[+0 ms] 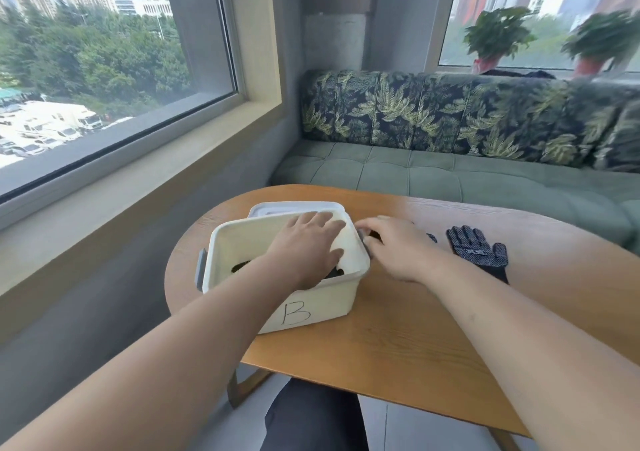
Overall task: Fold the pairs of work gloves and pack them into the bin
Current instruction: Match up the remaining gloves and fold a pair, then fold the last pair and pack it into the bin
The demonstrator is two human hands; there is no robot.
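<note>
Lying flat on the tabletop [398,340], the black work glove [476,251] points its fingers away, just right of the right hand [391,248], the nearer one, curled on the bin [242,288] handle. The left hand [308,246] spreads open inside the bin.

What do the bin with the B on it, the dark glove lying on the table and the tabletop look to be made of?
The bin looks like cream moulded plastic, smooth and matte, with rounded corners and a grey handle. The glove seems to be dark knitted fabric; the fine pale dots across it may be grip dots. The table shows warm brown wood grain under a soft sheen, either solid wood or veneer; the picture cannot settle which.
</note>
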